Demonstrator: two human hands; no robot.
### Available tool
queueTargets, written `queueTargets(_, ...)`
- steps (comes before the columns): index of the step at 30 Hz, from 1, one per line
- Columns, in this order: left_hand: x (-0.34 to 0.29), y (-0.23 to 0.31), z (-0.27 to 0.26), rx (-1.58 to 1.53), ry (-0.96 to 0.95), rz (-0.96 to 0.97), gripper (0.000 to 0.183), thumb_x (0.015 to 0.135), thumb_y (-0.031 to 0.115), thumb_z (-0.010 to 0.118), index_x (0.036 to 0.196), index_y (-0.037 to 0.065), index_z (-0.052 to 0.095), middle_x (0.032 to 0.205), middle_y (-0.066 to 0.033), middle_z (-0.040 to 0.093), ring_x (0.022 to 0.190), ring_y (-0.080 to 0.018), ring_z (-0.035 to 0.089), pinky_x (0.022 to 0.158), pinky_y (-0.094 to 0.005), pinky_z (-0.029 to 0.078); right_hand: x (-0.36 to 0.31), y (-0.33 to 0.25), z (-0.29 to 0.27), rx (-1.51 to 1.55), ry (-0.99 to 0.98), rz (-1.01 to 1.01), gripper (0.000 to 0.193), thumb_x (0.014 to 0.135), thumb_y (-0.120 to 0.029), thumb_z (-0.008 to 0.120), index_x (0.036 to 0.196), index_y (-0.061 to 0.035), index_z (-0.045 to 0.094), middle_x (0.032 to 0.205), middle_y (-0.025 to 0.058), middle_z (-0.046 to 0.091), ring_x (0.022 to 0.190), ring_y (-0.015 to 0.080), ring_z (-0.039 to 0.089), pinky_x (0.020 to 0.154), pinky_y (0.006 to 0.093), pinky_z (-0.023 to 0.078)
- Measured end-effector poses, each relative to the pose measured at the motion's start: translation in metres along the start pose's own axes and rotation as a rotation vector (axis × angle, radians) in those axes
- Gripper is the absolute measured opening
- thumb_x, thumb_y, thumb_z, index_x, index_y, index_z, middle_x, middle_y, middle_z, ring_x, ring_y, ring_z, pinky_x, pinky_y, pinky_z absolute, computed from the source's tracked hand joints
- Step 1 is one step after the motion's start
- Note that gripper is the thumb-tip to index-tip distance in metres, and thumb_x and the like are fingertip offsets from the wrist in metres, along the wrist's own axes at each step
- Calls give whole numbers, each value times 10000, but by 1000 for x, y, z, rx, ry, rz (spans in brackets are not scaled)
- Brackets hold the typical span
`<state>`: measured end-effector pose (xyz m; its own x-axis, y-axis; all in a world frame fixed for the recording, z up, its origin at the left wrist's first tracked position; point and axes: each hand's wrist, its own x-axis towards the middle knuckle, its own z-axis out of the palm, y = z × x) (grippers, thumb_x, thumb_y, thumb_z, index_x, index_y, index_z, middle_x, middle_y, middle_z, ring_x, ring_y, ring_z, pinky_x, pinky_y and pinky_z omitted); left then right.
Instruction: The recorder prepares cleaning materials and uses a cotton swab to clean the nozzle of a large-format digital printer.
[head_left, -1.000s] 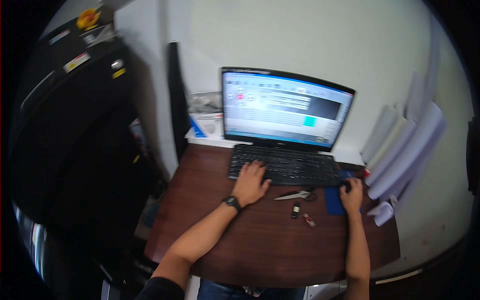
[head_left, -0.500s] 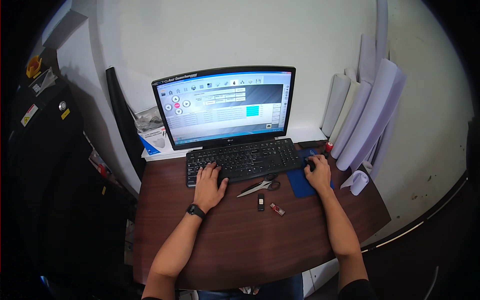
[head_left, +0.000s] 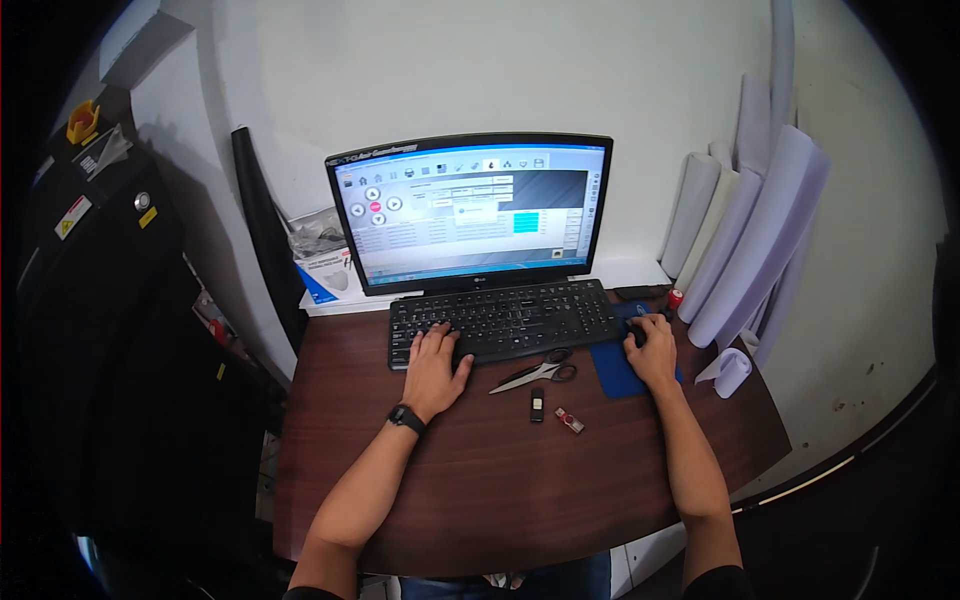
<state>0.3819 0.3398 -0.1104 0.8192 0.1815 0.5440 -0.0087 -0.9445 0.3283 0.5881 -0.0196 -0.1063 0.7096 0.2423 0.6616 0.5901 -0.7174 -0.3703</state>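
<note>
My left hand point(head_left: 436, 370) rests with its fingers spread over the left end of a black keyboard point(head_left: 525, 318). A dark watch circles that wrist. On a blue mouse pad point(head_left: 618, 374), my right hand point(head_left: 654, 350) curves over a black computer mouse point(head_left: 636, 335), mostly hidden beneath it. Behind the keyboard stands a black monitor point(head_left: 470, 215), lit with a program window and a small pop-up box near its middle. Scissors point(head_left: 537, 374) with black handles lie just in front of the keyboard. Nearer to me are a black USB stick point(head_left: 538, 405) and a red and silver USB stick point(head_left: 570, 420).
The brown desk point(head_left: 500, 480) carries all this. Several white paper rolls point(head_left: 755, 250) lean at the right wall, beside a small red-topped object point(head_left: 675, 299) and a curled paper piece point(head_left: 733, 374). A white-blue box point(head_left: 328, 277) sits left of the monitor; a dark machine point(head_left: 110, 300) stands farther left.
A small pop-up box has appeared on the monitor. The whole scene has shifted a little to the right in the picture. Both hands keep their places on the keyboard and mouse.
</note>
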Motion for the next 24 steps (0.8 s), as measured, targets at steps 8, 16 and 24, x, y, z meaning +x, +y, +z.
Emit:
queueTargets(8,0,0,-2,-1,1,-6,496,976,301,658,1360,-3,584,1466,-204,525,1415,-369,450,1226,-521,278,1,-2,0,12,11,-69,317,807,-143,756,1106,-38,748,1150,158,657,1085,369,629,943,453,524)
queueTargets(16,-1,-1,1,5,-11,-1,506,986,320,637,1370,-4,572,1479,-209,509,1441,-354,423,1238,-519,257,1,2,2,1,9,-78,310,805,-133,757,1102,-45,746,1149,155,656,1085,366,627,939,452,521)
queueTargets(24,-1,-2,1,12,-20,-7,515,994,324,629,1382,-9,568,1475,-208,519,1436,-366,431,1239,-523,255,1,1,1,6,-5,-72,309,809,-123,751,1102,-25,740,1152,156,651,1094,363,627,955,452,518)
